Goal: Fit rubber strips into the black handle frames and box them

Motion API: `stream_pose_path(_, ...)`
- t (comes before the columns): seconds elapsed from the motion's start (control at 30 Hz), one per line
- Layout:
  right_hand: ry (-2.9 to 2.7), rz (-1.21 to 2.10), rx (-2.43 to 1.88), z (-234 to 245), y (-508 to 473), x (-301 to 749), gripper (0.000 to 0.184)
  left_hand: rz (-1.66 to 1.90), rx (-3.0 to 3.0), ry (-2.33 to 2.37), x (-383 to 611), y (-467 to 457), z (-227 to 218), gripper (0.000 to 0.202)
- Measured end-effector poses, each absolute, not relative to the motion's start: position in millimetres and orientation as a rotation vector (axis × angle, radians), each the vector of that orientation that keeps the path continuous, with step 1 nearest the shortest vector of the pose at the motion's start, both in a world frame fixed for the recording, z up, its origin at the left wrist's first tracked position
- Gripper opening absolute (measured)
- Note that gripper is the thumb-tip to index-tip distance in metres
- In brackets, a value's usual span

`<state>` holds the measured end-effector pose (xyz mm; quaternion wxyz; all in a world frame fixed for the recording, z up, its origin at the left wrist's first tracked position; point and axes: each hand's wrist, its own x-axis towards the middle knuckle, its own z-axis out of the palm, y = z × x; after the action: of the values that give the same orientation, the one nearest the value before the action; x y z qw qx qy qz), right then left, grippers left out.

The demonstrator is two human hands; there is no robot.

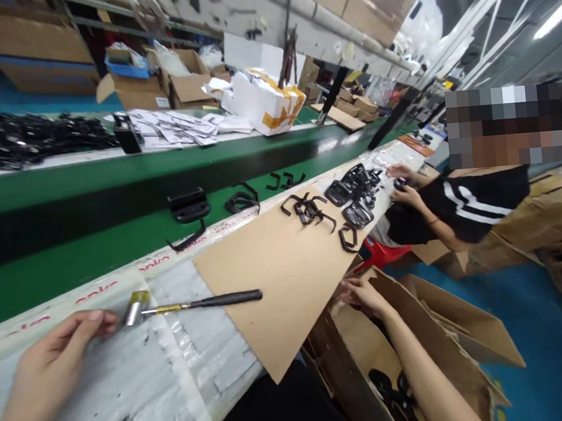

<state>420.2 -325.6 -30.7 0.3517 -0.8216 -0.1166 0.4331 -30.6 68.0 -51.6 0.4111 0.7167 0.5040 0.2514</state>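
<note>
My left hand (61, 357) is low over the grey-white worktop at the left, its fingers curled together and the thumb against them, with nothing visible in them. Just beyond its fingertips lies a hammer (201, 303) with a silver-and-yellow head and a black grip, partly on a brown cardboard sheet (270, 263). My right hand (364, 295) is over the near edge of an open cardboard box (406, 317), beside the sheet's right edge. Its fingers are bent and blurred; I cannot make out whether they hold anything. Black parts (393, 393) lie inside the box.
Black bent brackets (307, 210) and black pedal-like parts (358, 213) lie at the sheet's far end. More black parts (189, 205) sit on the green belt (89, 242). A co-worker (470, 202) handles a black part at the right. Papers and boxes stand behind.
</note>
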Motion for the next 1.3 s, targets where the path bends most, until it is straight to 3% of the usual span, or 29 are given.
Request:
stream_pose_path(0.17,-0.668,1.565,-1.983,59,-289,410,0.048,0.605,1.764,1.201,-14,50,-15,0.059)
stream_pose_path(0.3,-1.316,1.239,-1.79,104,-199,397,0.036,0.629,1.774,1.139,-14,49,-18,0.058)
stream_pose_path(0.47,-1.754,0.687,-1.718,62,-43,365,0.023,0.643,1.745,1.095,-18,50,-29,0.05)
stream_pose_path(0.57,-1.861,0.549,-1.718,23,19,339,0.035,0.663,1.709,1.063,-19,49,-30,0.048)
stream_pose_path(0.83,-1.882,0.41,-1.738,-4,39,322,0.019,0.676,1.649,1.018,-16,48,-29,0.042)
stream_pose_path(0.93,-1.811,0.446,-1.766,3,47,335,0.031,0.689,1.628,1.025,-13,49,-29,0.043)
stream_pose_path(1.1,-1.793,0.571,-1.865,20,90,353,0.067,0.696,1.615,1.031,-11,49,-32,0.045)
stream_pose_path(1.3,-1.766,0.522,-1.869,43,110,330,0.03,0.76,1.488,0.976,-15,51,-38,0.047)
